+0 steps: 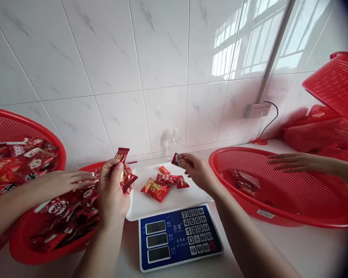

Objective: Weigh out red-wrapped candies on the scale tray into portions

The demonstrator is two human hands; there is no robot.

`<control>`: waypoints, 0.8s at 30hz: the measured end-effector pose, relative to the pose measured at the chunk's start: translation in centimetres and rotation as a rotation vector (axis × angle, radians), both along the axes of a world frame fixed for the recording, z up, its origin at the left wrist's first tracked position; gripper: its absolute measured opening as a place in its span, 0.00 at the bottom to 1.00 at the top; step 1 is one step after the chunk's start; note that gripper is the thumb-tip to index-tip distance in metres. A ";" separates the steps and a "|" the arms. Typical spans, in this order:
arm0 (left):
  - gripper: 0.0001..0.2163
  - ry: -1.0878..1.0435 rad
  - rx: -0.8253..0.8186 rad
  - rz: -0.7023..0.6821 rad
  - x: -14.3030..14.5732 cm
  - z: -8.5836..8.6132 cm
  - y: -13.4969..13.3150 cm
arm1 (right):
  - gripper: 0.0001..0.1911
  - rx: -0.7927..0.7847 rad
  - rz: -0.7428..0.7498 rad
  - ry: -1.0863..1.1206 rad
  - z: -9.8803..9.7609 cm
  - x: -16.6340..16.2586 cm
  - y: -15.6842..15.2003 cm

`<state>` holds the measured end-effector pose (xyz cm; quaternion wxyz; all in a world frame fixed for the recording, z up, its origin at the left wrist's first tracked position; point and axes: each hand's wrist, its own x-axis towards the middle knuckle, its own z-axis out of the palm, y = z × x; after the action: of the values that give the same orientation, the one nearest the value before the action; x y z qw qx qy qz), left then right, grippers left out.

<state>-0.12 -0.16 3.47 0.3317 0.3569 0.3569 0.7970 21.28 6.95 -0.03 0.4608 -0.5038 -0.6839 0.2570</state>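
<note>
My left hand (113,187) is closed around several red-wrapped candies (129,182), just past the left edge of the scale's white tray (137,206). One long dark-red wrapper sticks up above the fingers. Between the thumb and fingers of my right hand (198,172) is a small dark-red candy packet (176,159), held over the tray's right side. A few red candy packets (156,189) lie together on the tray. In front of it the digital scale (181,235) shows a blue keypad panel; its display digits are too dim to read.
Red baskets full of packets (58,208) stand at left, with another person's hand (66,179) over one. At right, someone's hand (292,162) reaches over a red basket (278,220) holding a few packets. Red plastic bags (319,133) and a wall socket (259,110) are behind.
</note>
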 end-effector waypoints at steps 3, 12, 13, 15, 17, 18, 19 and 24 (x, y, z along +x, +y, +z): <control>0.13 0.023 -0.025 -0.019 0.0 -0.2 -0.1 | 0.19 -0.020 0.072 -0.048 -1.2 -0.9 0.3; 0.13 0.059 -0.035 -0.070 0.1 -0.4 -0.2 | 0.16 -0.019 0.211 -0.547 -0.2 0.1 -0.8; 0.13 0.063 -0.037 -0.074 0.1 -0.5 -0.2 | 0.16 -0.013 0.198 -0.565 -0.1 0.3 -0.9; 0.13 0.069 -0.046 -0.081 0.2 -0.6 -0.3 | 0.19 -0.024 0.247 -0.586 0.1 0.6 -1.0; 0.14 0.072 -0.056 -0.088 0.2 -0.6 -0.3 | 0.26 -0.044 0.362 -0.605 0.1 0.8 -1.1; 0.14 0.074 -0.059 -0.089 0.2 -0.6 -0.4 | 0.30 -0.056 0.407 -0.618 0.1 0.9 -1.1; 0.14 0.076 -0.061 -0.090 0.2 -0.6 -0.4 | 0.33 -0.067 0.431 -0.635 0.1 0.8 -1.1; 0.15 0.100 -0.055 -0.091 0.4 -0.7 -0.4 | 0.34 -0.085 0.297 -0.680 -0.4 0.2 -0.7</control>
<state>0.26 -0.58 2.81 0.3589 0.4030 0.3780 0.7523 21.48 6.28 -0.46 0.1440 -0.4742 -0.8523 0.1672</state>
